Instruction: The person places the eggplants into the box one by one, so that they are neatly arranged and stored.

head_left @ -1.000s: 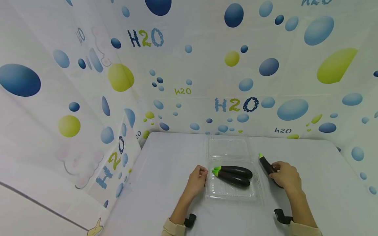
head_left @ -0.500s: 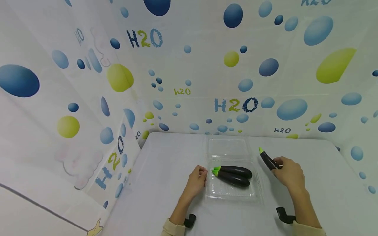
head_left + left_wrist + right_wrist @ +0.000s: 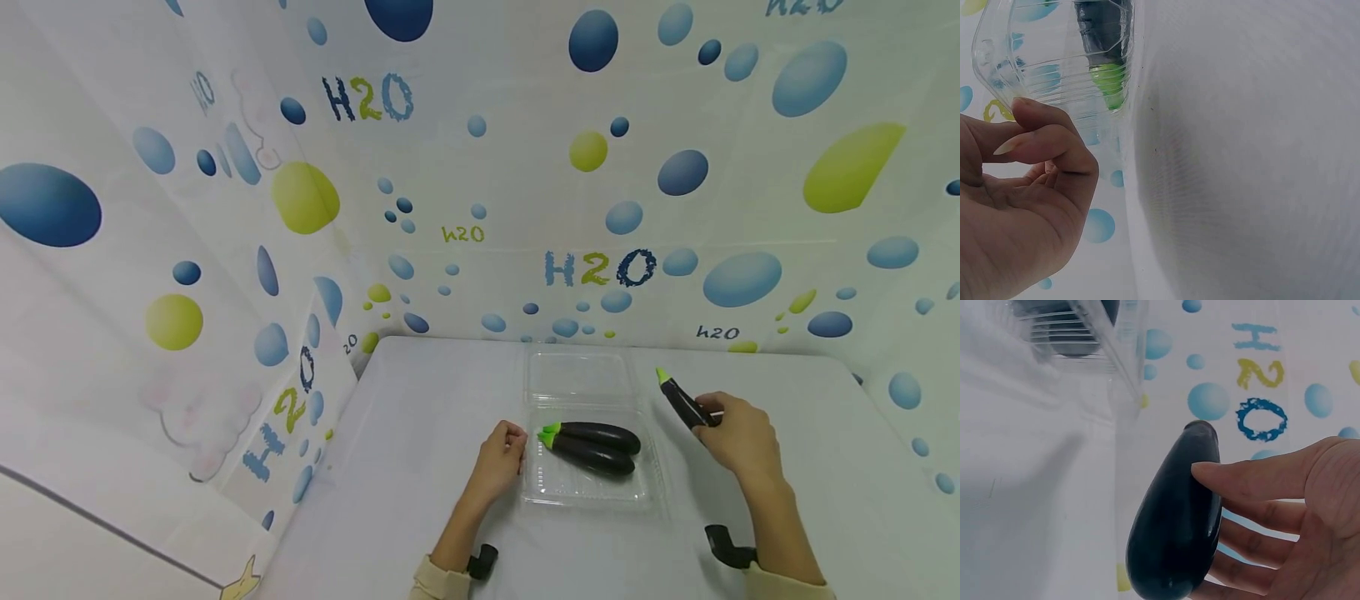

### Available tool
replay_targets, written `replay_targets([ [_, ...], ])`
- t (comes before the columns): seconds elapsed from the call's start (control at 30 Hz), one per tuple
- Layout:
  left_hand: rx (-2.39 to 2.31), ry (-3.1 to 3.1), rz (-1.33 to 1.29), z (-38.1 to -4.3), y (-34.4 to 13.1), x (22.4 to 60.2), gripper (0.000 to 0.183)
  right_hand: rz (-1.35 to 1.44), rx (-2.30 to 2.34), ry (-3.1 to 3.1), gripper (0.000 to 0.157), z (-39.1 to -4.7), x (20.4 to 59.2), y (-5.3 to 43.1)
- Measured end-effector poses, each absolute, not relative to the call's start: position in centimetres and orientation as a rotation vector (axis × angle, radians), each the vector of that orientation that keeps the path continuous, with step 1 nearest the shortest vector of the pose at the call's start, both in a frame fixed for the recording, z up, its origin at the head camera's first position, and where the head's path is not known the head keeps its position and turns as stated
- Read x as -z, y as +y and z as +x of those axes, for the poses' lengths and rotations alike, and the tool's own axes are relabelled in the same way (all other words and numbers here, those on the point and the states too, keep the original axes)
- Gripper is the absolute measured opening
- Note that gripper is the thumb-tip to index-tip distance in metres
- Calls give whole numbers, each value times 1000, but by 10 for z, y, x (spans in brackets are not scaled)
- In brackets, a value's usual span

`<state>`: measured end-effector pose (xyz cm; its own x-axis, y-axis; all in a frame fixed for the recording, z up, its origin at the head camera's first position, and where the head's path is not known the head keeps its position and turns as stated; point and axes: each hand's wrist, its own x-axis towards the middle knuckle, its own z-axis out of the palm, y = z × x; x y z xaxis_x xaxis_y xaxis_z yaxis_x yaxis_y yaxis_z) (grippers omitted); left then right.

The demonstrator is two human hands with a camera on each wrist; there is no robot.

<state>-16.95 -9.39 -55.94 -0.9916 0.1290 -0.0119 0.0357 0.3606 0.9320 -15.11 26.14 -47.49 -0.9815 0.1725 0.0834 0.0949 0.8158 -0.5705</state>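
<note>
In the head view, my right hand (image 3: 742, 439) grips a dark eggplant (image 3: 678, 400) with a green stem, held tilted above the table. The right wrist view shows the thumb across the side of that eggplant (image 3: 1175, 519) and the fingers behind it. A clear plastic clamshell container (image 3: 585, 492) lies with its lid open to the back; two more eggplants (image 3: 592, 454) rest side by side in its base, stems to the left. My left hand (image 3: 501, 458) is at the container's left edge, its curled fingertips pinching the rim (image 3: 1000, 97) in the left wrist view.
The white table (image 3: 420, 400) ends at a back wall covering (image 3: 510, 167) printed with blue and green bubbles. The clear lid (image 3: 577, 375) lies flat toward the back. Each wrist wears a black camera mount (image 3: 727, 546).
The eggplant in my right hand has come up off the table, with its stem end moving back. That hand has shifted slightly right and back. The left hand and container have stayed put.
</note>
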Motion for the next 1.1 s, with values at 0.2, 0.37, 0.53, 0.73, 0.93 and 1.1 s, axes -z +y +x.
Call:
replay_targets([
  [0.2, -1719, 2525, 162, -170, -95, 559, 14, -171, -883, -2850, 43, -149, 468, 259],
  [0.37, -1699, 2535, 157, -169, -95, 559, 14, -125, -879, -2848, 44, -148, 463, 258],
  [0.53, -1707, 2526, 153, -169, -95, 559, 14, -96, -874, -2840, 44, -147, 460, 254],
  [0.73, -1712, 2520, 149, -169, -94, 558, 13, -71, -860, -2848, 43, -148, 456, 250],
  [0.93, -1722, 2526, 166, -168, -95, 558, 14, -22, -873, -2883, 44, -150, 449, 250],
  [1.1, -1719, 2531, 169, -168, -95, 559, 14, -6, -899, -2907, 42, -151, 444, 247],
])
